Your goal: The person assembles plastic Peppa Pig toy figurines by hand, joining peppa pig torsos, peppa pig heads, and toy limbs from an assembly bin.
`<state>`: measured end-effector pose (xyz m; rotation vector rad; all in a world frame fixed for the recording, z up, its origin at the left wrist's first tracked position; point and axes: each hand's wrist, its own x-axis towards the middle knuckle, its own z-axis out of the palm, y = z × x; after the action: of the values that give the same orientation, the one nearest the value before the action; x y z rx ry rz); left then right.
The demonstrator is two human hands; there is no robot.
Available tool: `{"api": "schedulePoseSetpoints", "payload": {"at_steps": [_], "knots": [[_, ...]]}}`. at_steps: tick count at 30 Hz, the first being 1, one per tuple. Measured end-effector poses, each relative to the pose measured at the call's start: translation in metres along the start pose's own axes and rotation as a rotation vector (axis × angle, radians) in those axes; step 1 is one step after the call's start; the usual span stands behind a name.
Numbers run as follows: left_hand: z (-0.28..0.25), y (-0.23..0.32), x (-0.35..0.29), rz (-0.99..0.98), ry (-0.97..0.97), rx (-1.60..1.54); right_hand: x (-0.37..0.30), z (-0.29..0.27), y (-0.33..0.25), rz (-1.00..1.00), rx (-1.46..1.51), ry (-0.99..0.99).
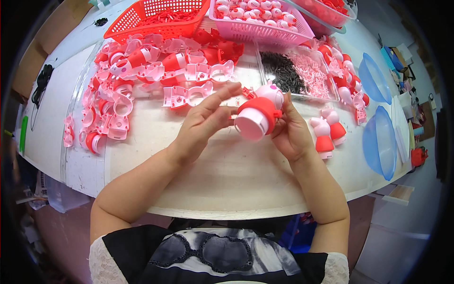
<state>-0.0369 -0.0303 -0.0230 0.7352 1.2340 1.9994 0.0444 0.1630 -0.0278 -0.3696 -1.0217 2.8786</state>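
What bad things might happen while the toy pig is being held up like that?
1. The toy pig is pinched between the left hand and right hand above the table; a slip might drop it.
2. Two finished pigs stand right by the right hand, so an elbow or wrist nudge may topple them.
3. Loose pink and red shells lie heaped near the left hand; a sweep might push some toward the table's edge.

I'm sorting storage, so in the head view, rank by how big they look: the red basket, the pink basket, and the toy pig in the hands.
1. Red basket and pink basket: alike, both cut off, unranked.
2. Toy pig, smallest, though nearest the camera.
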Motion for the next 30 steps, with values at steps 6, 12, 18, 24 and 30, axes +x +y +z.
{"api": "schedulePoseSetpoints", "payload": {"at_steps": [6, 12, 18, 24, 30], "knots": [[0.005, 0.0, 0.0, 0.478, -0.079, 0.65, 0.0, -0.013, -0.001, 0.051, -0.007, -0.163], [0.004, -0.001, -0.004, 0.384, 0.068, 0.527, -0.008, 0.02, 0.009, 0.187, -0.161, 0.188], [0.003, 0.007, -0.004, 0.501, 0.086, 0.775, -0.011, 0.011, 0.01, 0.328, -0.174, 0.056], [0.002, 0.01, -0.005, 0.46, 0.072, 0.795, -0.012, 0.011, 0.011, 0.305, -0.141, 0.047], [0.015, 0.006, -0.004, 0.152, 0.056, 0.184, -0.005, 0.007, -0.007, -0.201, -0.59, 0.134]]}}
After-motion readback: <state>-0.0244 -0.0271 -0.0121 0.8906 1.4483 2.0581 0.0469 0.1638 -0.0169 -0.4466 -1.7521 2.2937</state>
